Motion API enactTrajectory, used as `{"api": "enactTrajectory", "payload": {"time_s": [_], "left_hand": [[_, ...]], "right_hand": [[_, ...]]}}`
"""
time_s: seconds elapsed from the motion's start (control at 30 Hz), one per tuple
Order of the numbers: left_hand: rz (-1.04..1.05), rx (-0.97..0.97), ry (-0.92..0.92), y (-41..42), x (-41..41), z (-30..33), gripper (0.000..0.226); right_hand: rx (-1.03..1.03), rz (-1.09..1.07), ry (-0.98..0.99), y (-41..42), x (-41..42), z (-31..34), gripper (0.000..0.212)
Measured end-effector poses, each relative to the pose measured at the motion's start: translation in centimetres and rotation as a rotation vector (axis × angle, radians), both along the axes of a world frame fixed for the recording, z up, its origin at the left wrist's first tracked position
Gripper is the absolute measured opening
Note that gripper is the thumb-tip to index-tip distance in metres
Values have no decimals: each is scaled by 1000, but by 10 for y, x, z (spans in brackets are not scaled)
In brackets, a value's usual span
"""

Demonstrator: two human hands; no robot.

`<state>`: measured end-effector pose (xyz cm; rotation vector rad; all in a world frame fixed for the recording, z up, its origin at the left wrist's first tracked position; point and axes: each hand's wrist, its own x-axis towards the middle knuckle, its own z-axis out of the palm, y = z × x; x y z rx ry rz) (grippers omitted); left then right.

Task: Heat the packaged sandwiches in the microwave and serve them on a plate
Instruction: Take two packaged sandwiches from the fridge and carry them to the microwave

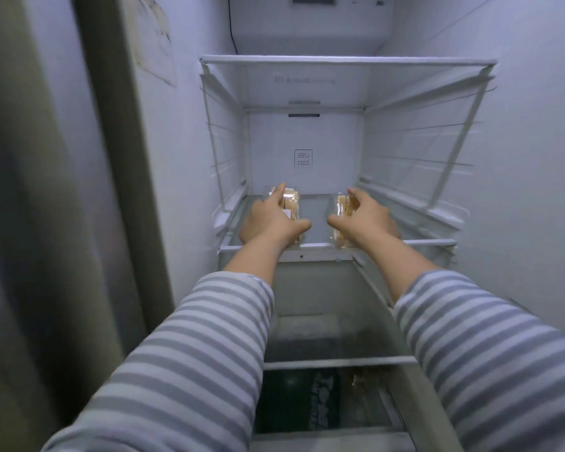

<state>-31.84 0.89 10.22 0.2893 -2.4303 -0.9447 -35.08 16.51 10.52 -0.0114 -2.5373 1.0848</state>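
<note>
While both arms in striped sleeves reach into the open fridge, two packaged sandwiches lie side by side on one glass shelf point(317, 220), apart from each other. Left hand point(273, 220) has its grip curled over the left sandwich pack point(291, 202); right hand point(364, 220) has its grip curled over the right sandwich pack point(341, 203). Both packs rest on the shelf. Two more shelves show, one above and one below.

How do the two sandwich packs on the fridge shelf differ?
The left pack sits near the left wall, under the left hand; the right pack sits nearer the middle, under the right hand. A white label shows on the left pack, none on the right. Both are clear packs on one shelf.
</note>
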Motion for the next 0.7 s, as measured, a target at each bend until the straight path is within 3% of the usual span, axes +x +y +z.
{"api": "enactTrajectory", "payload": {"time_s": [0.23,0.47,0.7], "left_hand": [[-70,18,0,13,121,-34,87],[-143,40,-126,23,239,-101,86],[-43,46,-269,22,340,-161,87]], "right_hand": [[22,7,44,15,128,-33,74],[53,3,-87,26,257,-99,73],[73,71,-198,31,346,-150,70]]}}
